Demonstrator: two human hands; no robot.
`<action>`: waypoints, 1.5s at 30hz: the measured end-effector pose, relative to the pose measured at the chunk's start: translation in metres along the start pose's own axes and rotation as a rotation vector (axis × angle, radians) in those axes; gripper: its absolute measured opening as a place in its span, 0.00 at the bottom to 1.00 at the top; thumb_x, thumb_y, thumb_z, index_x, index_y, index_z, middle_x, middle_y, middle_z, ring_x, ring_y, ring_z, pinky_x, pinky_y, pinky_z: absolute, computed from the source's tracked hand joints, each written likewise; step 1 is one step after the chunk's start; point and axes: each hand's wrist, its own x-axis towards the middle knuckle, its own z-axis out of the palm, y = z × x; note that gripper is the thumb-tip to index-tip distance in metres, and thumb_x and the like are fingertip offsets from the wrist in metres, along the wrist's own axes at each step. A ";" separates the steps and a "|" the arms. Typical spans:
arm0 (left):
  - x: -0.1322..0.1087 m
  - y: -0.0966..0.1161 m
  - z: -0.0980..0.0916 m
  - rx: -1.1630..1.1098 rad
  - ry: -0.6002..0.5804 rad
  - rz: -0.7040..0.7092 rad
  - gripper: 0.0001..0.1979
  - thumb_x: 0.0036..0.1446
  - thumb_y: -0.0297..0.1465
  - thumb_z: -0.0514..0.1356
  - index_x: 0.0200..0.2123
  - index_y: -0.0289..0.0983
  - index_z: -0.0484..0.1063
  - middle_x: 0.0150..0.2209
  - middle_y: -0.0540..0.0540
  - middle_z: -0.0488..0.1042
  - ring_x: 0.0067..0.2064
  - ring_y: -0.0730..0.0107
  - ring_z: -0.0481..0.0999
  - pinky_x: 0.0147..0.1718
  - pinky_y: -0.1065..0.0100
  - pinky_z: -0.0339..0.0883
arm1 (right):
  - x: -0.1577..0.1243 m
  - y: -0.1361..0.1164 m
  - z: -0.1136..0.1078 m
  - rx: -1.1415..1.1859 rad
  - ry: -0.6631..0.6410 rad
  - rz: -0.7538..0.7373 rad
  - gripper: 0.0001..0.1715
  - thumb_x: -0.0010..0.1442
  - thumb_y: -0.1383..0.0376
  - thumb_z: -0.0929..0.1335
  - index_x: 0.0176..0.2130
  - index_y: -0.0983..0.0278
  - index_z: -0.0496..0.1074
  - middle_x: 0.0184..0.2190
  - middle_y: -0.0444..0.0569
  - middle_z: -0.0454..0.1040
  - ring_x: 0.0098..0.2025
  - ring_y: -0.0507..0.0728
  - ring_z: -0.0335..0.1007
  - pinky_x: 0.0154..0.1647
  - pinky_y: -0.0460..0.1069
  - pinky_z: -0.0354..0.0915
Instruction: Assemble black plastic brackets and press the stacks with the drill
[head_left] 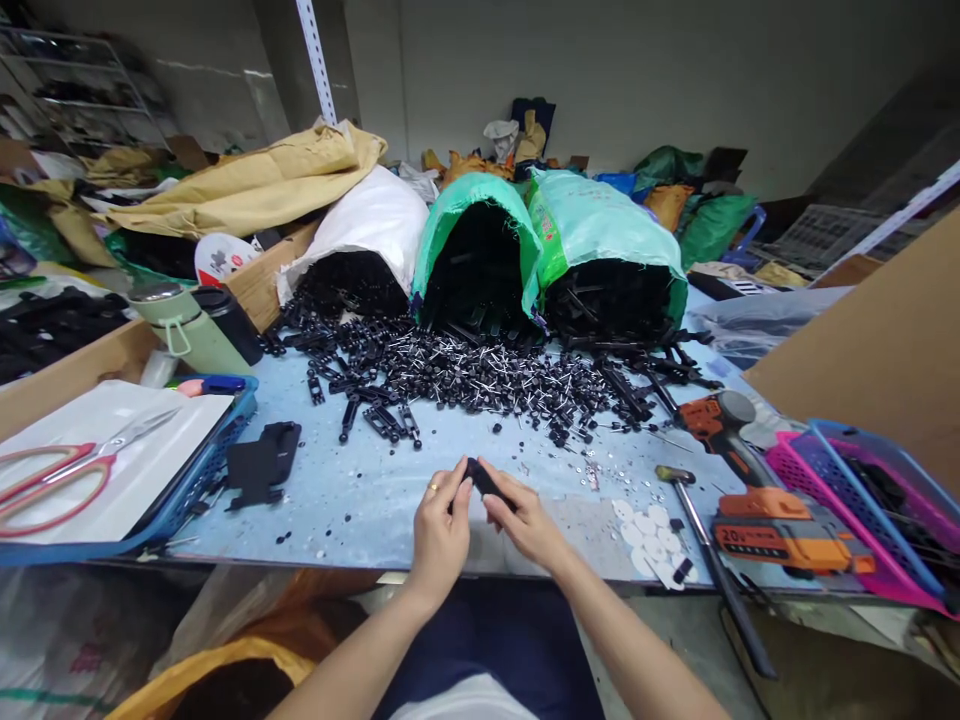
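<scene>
Both my hands meet over the near edge of the light blue table (360, 500). My left hand (441, 528), with a ring on one finger, pinches one end of a small black plastic part (482, 478). My right hand (528, 522) grips the other end of the same part, fingers curled round it. A wide heap of small black parts with metal pins (480, 375) lies just beyond my hands. Behind the heap, a white sack (367, 225) and two green sacks (480, 215) (600, 225) lie on their sides, spilling black parts.
An orange cordless drill (750, 490), a hammer (697, 520) and white discs (649, 535) lie at the right, beside pink and blue baskets (862, 500). At the left, scissors (52, 475) rest on a blue tray (202, 470), near a green flask (184, 325) and a black bracket (262, 460).
</scene>
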 end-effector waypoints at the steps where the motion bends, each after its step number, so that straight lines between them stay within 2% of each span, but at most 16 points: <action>1: -0.002 0.003 0.003 -0.015 0.062 0.008 0.18 0.59 0.34 0.48 0.51 0.37 0.64 0.41 0.42 0.69 0.44 0.67 0.68 0.43 0.65 0.63 | -0.003 -0.001 0.004 0.011 0.033 -0.006 0.28 0.60 0.55 0.58 0.58 0.57 0.53 0.40 0.50 0.65 0.25 0.48 0.61 0.26 0.46 0.65; 3: -0.005 0.006 0.004 -0.031 0.103 0.051 0.18 0.59 0.34 0.48 0.51 0.37 0.64 0.42 0.42 0.68 0.45 0.66 0.68 0.43 0.65 0.63 | -0.009 -0.003 0.010 -0.003 0.072 -0.028 0.28 0.60 0.55 0.58 0.59 0.57 0.53 0.39 0.50 0.65 0.26 0.49 0.62 0.28 0.48 0.65; 7: -0.003 0.000 -0.002 -0.033 -0.049 0.138 0.16 0.59 0.33 0.48 0.49 0.39 0.65 0.41 0.44 0.69 0.43 0.68 0.68 0.44 0.65 0.63 | -0.017 -0.003 0.013 -0.096 0.050 -0.064 0.28 0.60 0.56 0.59 0.59 0.58 0.52 0.38 0.50 0.65 0.31 0.52 0.63 0.34 0.49 0.65; 11: -0.004 -0.018 0.000 0.170 -0.057 0.022 0.19 0.59 0.32 0.46 0.53 0.37 0.60 0.46 0.41 0.67 0.48 0.63 0.66 0.45 0.61 0.63 | -0.006 0.008 -0.005 -0.282 -0.059 -0.047 0.27 0.62 0.56 0.56 0.59 0.56 0.51 0.42 0.49 0.66 0.38 0.54 0.65 0.42 0.51 0.63; 13: -0.003 -0.025 0.003 0.370 -0.099 0.023 0.23 0.57 0.29 0.47 0.57 0.36 0.53 0.51 0.38 0.63 0.52 0.58 0.62 0.46 0.57 0.61 | 0.013 0.020 -0.032 -0.463 -0.041 -0.015 0.26 0.61 0.55 0.57 0.57 0.55 0.55 0.46 0.50 0.65 0.44 0.56 0.64 0.46 0.52 0.61; 16: 0.007 -0.026 0.008 0.603 -0.389 0.285 0.28 0.52 0.22 0.49 0.56 0.43 0.54 0.55 0.44 0.58 0.58 0.55 0.53 0.53 0.47 0.47 | 0.051 0.042 -0.095 -0.730 0.200 0.076 0.25 0.61 0.55 0.57 0.55 0.60 0.59 0.48 0.53 0.64 0.47 0.58 0.61 0.47 0.53 0.60; 18: 0.018 -0.023 0.011 0.684 -0.617 0.486 0.26 0.51 0.19 0.49 0.52 0.47 0.60 0.50 0.48 0.65 0.56 0.58 0.56 0.54 0.43 0.40 | 0.074 0.057 -0.143 -0.935 0.366 0.170 0.24 0.61 0.59 0.56 0.55 0.64 0.59 0.49 0.55 0.62 0.51 0.60 0.57 0.50 0.53 0.56; 20: 0.026 -0.021 0.014 0.766 -0.723 0.578 0.23 0.52 0.19 0.48 0.49 0.45 0.63 0.41 0.47 0.70 0.49 0.61 0.63 0.53 0.46 0.44 | 0.091 0.069 -0.187 -1.129 0.492 0.422 0.25 0.60 0.63 0.56 0.57 0.65 0.54 0.51 0.58 0.60 0.52 0.62 0.55 0.48 0.54 0.56; 23: 0.029 -0.021 0.015 0.928 -0.661 0.549 0.20 0.54 0.21 0.48 0.49 0.40 0.63 0.35 0.45 0.70 0.40 0.63 0.67 0.44 0.55 0.57 | 0.100 0.084 -0.232 -1.217 0.566 0.734 0.28 0.58 0.68 0.58 0.57 0.70 0.50 0.49 0.65 0.59 0.51 0.66 0.56 0.44 0.57 0.58; 28: 0.019 -0.027 0.014 1.056 -0.563 0.450 0.19 0.54 0.21 0.50 0.50 0.36 0.63 0.34 0.43 0.70 0.37 0.62 0.68 0.35 0.61 0.60 | 0.098 0.096 -0.256 -1.201 0.506 0.824 0.21 0.53 0.71 0.62 0.49 0.73 0.62 0.44 0.65 0.63 0.50 0.66 0.58 0.42 0.57 0.59; 32: 0.013 -0.028 0.016 0.972 -0.602 0.412 0.18 0.54 0.25 0.54 0.50 0.36 0.63 0.37 0.43 0.70 0.40 0.60 0.68 0.37 0.60 0.62 | 0.082 0.083 -0.252 -1.229 0.473 0.839 0.18 0.51 0.69 0.64 0.43 0.75 0.66 0.41 0.65 0.65 0.45 0.65 0.63 0.39 0.53 0.61; 35: 0.010 -0.029 0.016 0.811 -0.629 0.375 0.19 0.54 0.29 0.55 0.50 0.37 0.62 0.39 0.42 0.69 0.42 0.60 0.68 0.39 0.59 0.62 | 0.052 0.060 -0.229 -1.188 0.445 0.681 0.18 0.52 0.64 0.64 0.42 0.73 0.66 0.41 0.62 0.66 0.41 0.62 0.66 0.38 0.53 0.62; 38: 0.008 -0.022 0.020 0.554 -0.548 0.320 0.19 0.55 0.33 0.54 0.51 0.38 0.61 0.43 0.42 0.68 0.46 0.59 0.66 0.44 0.57 0.61 | 0.017 0.035 -0.176 -0.720 0.345 0.450 0.17 0.53 0.56 0.65 0.37 0.67 0.68 0.34 0.55 0.71 0.35 0.59 0.68 0.34 0.52 0.64; 40: 0.007 -0.011 0.028 0.313 -0.486 0.241 0.23 0.55 0.37 0.53 0.53 0.39 0.57 0.48 0.41 0.65 0.49 0.60 0.64 0.46 0.58 0.59 | -0.003 0.022 -0.129 -0.242 0.342 0.341 0.23 0.55 0.49 0.61 0.36 0.65 0.68 0.34 0.53 0.72 0.34 0.57 0.69 0.34 0.51 0.64; 42: 0.006 0.002 0.038 0.067 -0.429 0.103 0.26 0.54 0.39 0.53 0.55 0.39 0.53 0.49 0.41 0.65 0.48 0.63 0.66 0.45 0.62 0.61 | -0.019 0.012 -0.086 0.062 0.324 0.287 0.29 0.58 0.47 0.56 0.36 0.67 0.69 0.33 0.53 0.73 0.34 0.56 0.69 0.35 0.51 0.64; 45: 0.005 0.015 0.050 -0.187 -0.367 -0.180 0.22 0.55 0.41 0.51 0.51 0.37 0.58 0.34 0.46 0.71 0.30 0.71 0.72 0.30 0.70 0.65 | -0.040 0.003 -0.052 -0.093 0.198 0.283 0.32 0.59 0.47 0.54 0.30 0.68 0.71 0.25 0.52 0.72 0.29 0.56 0.69 0.32 0.51 0.64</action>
